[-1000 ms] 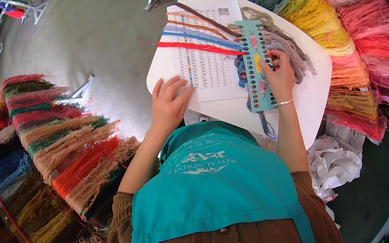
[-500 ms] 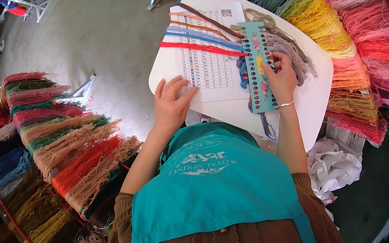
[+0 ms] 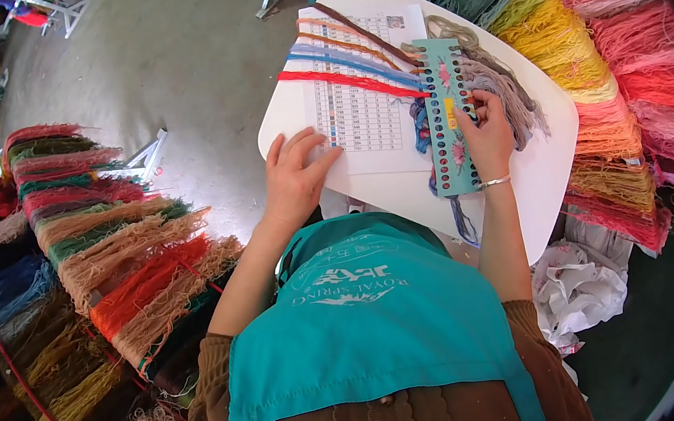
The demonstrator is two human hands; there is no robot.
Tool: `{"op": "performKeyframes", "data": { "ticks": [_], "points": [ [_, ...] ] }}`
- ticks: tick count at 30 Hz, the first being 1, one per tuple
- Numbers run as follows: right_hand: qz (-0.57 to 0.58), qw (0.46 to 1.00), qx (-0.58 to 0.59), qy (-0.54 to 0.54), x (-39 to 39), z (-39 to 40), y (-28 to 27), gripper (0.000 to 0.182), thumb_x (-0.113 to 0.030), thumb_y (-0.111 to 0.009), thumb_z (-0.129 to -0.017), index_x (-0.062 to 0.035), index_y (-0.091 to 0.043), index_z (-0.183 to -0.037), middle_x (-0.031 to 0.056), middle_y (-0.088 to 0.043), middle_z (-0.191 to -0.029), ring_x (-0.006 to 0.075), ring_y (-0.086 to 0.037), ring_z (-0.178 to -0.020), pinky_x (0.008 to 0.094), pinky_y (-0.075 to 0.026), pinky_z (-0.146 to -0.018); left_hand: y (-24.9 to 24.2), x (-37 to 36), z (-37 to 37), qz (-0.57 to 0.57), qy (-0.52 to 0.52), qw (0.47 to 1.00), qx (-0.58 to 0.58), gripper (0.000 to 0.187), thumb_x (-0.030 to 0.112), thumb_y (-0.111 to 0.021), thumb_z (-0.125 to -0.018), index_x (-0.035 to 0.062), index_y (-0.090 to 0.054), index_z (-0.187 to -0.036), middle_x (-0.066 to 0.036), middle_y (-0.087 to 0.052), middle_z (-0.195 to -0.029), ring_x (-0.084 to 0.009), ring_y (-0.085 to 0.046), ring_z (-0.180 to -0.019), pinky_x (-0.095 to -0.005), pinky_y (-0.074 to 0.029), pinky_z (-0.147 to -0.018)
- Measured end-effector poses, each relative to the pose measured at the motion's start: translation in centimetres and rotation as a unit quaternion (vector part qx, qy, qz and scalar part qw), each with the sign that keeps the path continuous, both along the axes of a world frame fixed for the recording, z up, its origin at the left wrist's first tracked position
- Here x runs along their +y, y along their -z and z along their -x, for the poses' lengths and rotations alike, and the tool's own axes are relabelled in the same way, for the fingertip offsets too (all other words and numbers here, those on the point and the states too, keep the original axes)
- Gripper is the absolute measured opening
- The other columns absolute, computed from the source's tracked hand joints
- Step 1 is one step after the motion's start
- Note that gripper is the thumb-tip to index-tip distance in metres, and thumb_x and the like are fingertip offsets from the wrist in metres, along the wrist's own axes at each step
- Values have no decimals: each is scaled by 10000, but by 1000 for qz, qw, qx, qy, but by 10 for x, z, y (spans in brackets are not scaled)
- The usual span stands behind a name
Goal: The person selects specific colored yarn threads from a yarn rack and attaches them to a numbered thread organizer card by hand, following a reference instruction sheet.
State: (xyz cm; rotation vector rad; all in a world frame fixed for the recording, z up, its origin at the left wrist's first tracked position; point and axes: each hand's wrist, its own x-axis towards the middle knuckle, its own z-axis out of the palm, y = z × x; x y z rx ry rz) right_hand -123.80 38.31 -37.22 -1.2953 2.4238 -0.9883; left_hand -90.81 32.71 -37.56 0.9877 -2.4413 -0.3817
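Apron hangs nearest me. Beyond it my left hand lies flat, grip wide, on the printed chart near the surface's near edge. My right hand pinches the teal thread card beside it; coloured strands cross the chart's far end.

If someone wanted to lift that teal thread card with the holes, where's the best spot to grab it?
Probably the near short end of the teal card, pinched from the person's side. Threads fan out from its far left edge, and the right hand lies on its right side, so the near end looks freest.
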Motion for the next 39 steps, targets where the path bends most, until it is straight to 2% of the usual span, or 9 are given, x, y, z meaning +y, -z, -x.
{"op": "performKeyframes", "data": {
  "ticks": [25, 27, 39],
  "points": [
    [-12, 1000, -18, 13, -2, -3, -4, 446, -340, -784, -790, -131, -601, -1139, -19, -579, -729, 145, -572, -646, 310, -451, -590, -4, -7, 1, -15, 2, 1000, -7, 516, -55, -655, -729, 202, -695, -1175, -66, -584, -1253, -269, -504, -1292, -526, -285, -1130],
    [-9, 1000, -19, 16, -3, -4, -5, 442, -338, -786, -789, -129, -604, -1133, -19, -576, -725, 144, -569, -642, 308, -448, -585, -4, -6, 3, 5, -13, 1000, -26, 416, 37, -659, -765, 214, -703, -1139, -52, -595, -1214, -262, -536, -1250, -545, -312, -1102],
    [-14, 1000, 3, 19, -2, -6, -5, 449, -347, -791, -780, -132, -606, -1128, -17, -553, -707, 149, -562, -629, 316, -441, -569, -6, -3, 4, -4, -12, 999, -36, 422, 34, -637, -775, 210, -700, -1154, -67, -583, -1224, -278, -513, -1273, -562, -282, -1117]
  ]
}}
